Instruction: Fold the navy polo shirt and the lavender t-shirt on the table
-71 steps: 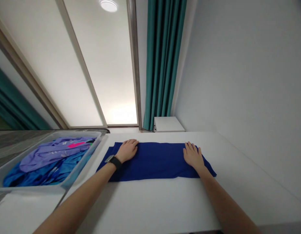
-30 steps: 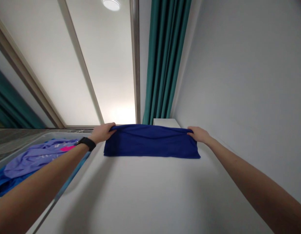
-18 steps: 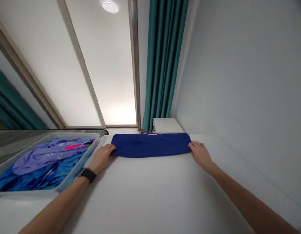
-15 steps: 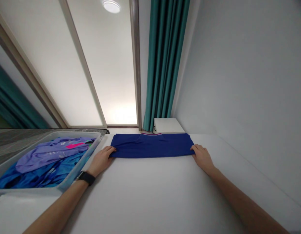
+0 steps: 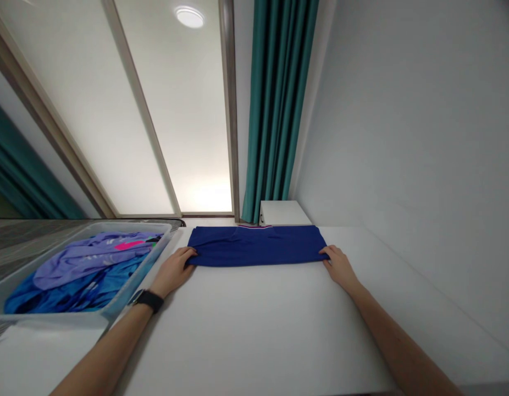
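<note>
A dark blue garment (image 5: 258, 247), folded into a wide flat strip, lies on the white table (image 5: 254, 324). A thin striped edge in white and red shows at the middle of its far side. My left hand (image 5: 175, 270), with a black watch on the wrist, pinches the garment's near left corner. At the near right corner, my right hand (image 5: 339, 268) has its thumb and fingers closed on the cloth. The fingertips of both hands are partly hidden by the fabric.
Left of my left arm stands a translucent plastic bin (image 5: 110, 311) holding purple and blue clothes (image 5: 85, 261). Behind the table are a small white cabinet (image 5: 283, 212), a green curtain (image 5: 271, 110) and frosted sliding doors (image 5: 188, 121). A pale wall (image 5: 403, 137) rises on the right.
Hardly anything differs. Both hands keep hold of the same corners, and the view has shifted very slightly.
</note>
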`<state>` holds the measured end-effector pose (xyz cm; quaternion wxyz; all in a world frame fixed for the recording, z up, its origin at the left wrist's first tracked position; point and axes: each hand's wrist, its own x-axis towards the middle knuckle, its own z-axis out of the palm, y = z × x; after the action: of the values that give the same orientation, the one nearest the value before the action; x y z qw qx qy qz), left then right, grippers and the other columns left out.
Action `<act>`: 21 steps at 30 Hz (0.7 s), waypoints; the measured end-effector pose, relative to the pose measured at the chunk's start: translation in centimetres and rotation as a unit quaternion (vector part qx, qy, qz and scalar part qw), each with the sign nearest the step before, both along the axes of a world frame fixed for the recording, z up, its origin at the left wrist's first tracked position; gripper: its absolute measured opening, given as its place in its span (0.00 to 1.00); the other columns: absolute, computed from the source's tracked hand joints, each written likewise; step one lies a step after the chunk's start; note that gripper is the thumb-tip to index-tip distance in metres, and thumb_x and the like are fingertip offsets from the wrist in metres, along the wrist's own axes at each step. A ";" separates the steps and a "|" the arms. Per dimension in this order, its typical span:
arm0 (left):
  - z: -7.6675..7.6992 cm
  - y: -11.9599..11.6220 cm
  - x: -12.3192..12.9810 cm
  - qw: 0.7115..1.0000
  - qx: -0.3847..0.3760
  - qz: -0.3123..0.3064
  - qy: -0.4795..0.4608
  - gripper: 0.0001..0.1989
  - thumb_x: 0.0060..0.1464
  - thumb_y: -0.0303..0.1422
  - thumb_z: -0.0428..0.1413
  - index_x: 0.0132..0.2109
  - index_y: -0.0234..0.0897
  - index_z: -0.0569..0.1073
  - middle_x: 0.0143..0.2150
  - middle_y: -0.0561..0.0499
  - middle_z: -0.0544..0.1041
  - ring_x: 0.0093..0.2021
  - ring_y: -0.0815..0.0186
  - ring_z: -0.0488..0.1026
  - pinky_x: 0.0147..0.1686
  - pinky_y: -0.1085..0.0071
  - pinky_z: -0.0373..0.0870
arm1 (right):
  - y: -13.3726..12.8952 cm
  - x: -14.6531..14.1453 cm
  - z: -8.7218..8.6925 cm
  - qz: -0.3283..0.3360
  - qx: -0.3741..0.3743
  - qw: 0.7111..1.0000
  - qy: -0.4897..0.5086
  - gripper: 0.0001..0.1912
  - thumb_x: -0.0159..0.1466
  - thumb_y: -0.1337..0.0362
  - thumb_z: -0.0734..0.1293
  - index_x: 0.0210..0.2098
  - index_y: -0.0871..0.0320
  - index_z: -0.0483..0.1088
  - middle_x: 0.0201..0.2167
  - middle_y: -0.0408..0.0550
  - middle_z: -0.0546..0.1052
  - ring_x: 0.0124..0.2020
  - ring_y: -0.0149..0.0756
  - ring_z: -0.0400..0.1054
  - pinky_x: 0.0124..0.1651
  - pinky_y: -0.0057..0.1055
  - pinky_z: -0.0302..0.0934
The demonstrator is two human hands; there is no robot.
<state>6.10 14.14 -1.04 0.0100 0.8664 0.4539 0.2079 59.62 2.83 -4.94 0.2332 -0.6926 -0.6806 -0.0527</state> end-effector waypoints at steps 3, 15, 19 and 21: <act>0.1 0.0 0.1 1.000 -0.001 -0.001 -0.001 0.12 0.53 0.30 0.49 0.45 0.39 0.71 0.50 0.44 0.74 0.52 0.55 0.71 0.54 0.60 0.67 | 0.0 0.1 -0.1 0.004 0.005 1.000 0.003 0.14 0.59 0.72 0.59 0.42 0.54 0.69 0.44 0.51 0.72 0.48 0.44 0.66 0.48 0.39 0.61; 0.3 -0.3 0.3 1.000 -0.002 -0.006 -0.007 0.11 0.53 0.29 0.49 0.43 0.40 0.71 0.48 0.44 0.74 0.51 0.55 0.70 0.53 0.60 0.67 | -0.2 -0.2 0.4 -0.002 -0.009 1.000 -0.001 0.13 0.59 0.72 0.59 0.40 0.55 0.69 0.44 0.51 0.71 0.48 0.44 0.66 0.50 0.39 0.60; 0.4 -1.3 0.1 1.000 -0.005 -0.006 -0.006 0.11 0.53 0.29 0.48 0.43 0.39 0.71 0.48 0.44 0.74 0.50 0.55 0.70 0.53 0.60 0.68 | -1.0 -0.6 0.6 0.002 -0.010 1.000 0.002 0.12 0.59 0.72 0.58 0.40 0.56 0.69 0.43 0.53 0.71 0.48 0.44 0.66 0.50 0.39 0.61; 0.4 -2.2 -0.2 1.000 -0.008 -0.009 -0.010 0.11 0.53 0.29 0.48 0.43 0.39 0.71 0.48 0.43 0.74 0.50 0.55 0.70 0.53 0.59 0.68 | -1.7 -0.7 0.6 0.008 -0.010 1.000 0.005 0.12 0.58 0.72 0.59 0.39 0.57 0.69 0.43 0.53 0.72 0.47 0.44 0.66 0.50 0.39 0.61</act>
<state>5.92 11.94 -0.60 0.0233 0.8684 0.4474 0.2126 58.91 1.12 -4.34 0.2300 -0.6897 -0.6853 -0.0406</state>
